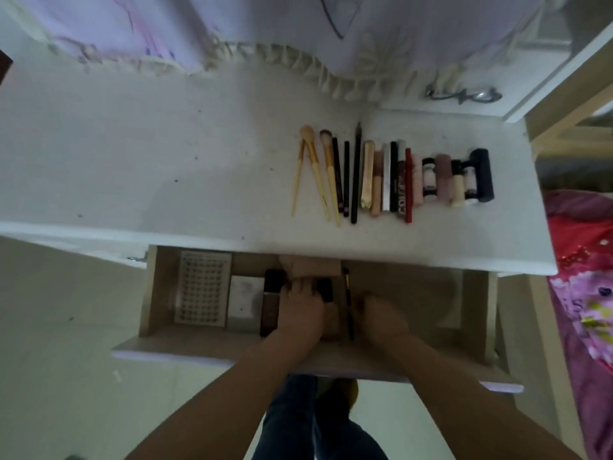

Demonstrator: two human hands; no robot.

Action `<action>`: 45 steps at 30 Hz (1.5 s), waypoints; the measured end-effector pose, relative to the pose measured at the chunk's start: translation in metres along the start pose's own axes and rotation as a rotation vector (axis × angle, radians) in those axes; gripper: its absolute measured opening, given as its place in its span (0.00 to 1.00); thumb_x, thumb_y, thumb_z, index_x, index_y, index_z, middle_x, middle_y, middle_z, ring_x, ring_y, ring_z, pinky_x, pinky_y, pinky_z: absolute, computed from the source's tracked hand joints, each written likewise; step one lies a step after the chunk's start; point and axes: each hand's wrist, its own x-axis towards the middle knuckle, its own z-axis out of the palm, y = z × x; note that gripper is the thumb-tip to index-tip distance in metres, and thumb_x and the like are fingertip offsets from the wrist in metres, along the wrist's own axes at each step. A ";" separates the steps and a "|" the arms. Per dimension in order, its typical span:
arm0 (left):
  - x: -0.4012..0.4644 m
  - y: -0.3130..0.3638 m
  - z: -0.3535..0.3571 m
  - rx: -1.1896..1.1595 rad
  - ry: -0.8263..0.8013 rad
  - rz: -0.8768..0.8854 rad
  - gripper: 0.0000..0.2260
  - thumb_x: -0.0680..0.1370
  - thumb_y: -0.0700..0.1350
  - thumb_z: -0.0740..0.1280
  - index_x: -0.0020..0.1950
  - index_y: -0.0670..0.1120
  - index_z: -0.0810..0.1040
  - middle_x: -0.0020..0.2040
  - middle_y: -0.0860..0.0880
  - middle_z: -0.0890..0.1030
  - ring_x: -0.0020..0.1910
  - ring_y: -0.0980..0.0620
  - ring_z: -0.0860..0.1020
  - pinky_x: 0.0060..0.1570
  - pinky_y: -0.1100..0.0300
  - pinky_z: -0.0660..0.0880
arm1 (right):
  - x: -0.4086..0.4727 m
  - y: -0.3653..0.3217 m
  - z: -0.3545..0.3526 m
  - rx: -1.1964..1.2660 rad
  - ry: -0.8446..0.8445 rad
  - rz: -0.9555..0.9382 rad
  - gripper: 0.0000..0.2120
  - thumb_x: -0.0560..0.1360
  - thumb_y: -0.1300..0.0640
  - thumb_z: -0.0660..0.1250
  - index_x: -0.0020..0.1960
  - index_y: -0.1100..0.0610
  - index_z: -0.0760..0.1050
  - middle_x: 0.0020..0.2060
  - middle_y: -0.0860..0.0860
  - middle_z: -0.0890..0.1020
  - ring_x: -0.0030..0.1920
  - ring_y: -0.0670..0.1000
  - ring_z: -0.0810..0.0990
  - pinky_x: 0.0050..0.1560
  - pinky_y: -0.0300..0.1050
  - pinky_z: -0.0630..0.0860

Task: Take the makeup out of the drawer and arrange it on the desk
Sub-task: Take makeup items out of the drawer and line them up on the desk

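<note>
The wooden drawer [414, 287] is pulled open below the white desk [166, 167]. My left hand [300, 310] reaches into its middle, fingers curled over a bottle whose black cap [325, 288] sticks out past them. Just left of that hand lies a dark brown foundation bottle [269, 307], then a pale compact [243, 298] and a clear lash tray [202, 288]. My right hand [381, 315] is down in the drawer beside a thin black brush [348, 303]; its fingers are hidden. A row of brushes, pencils and tubes [398, 175] lies on the desk's right side.
A brown cardboard box [311, 265] sits at the drawer's back under the desk edge. A fringed cloth [298, 34] hangs over the desk's far side. A pink bedspread [583, 277] lies to the right. The drawer front [199, 353] juts toward my legs.
</note>
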 end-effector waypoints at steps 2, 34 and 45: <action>0.010 0.005 0.009 0.076 -0.039 -0.030 0.18 0.80 0.52 0.57 0.62 0.43 0.76 0.72 0.40 0.61 0.73 0.41 0.54 0.71 0.38 0.46 | 0.008 -0.006 0.013 0.031 0.030 0.034 0.14 0.80 0.47 0.58 0.52 0.58 0.75 0.49 0.56 0.81 0.48 0.56 0.80 0.44 0.47 0.74; -0.016 -0.095 -0.148 -0.968 0.460 0.069 0.17 0.72 0.43 0.73 0.57 0.54 0.72 0.48 0.59 0.78 0.44 0.63 0.76 0.42 0.70 0.71 | -0.010 -0.115 -0.161 0.050 0.328 -0.271 0.11 0.79 0.49 0.57 0.45 0.56 0.69 0.35 0.49 0.73 0.37 0.51 0.73 0.36 0.43 0.68; 0.153 -0.117 -0.234 -1.000 0.464 0.181 0.15 0.72 0.45 0.72 0.56 0.52 0.72 0.47 0.58 0.76 0.47 0.57 0.75 0.42 0.71 0.69 | 0.055 -0.166 -0.178 -0.054 0.246 0.037 0.11 0.80 0.56 0.55 0.46 0.58 0.75 0.32 0.49 0.72 0.35 0.51 0.73 0.34 0.45 0.70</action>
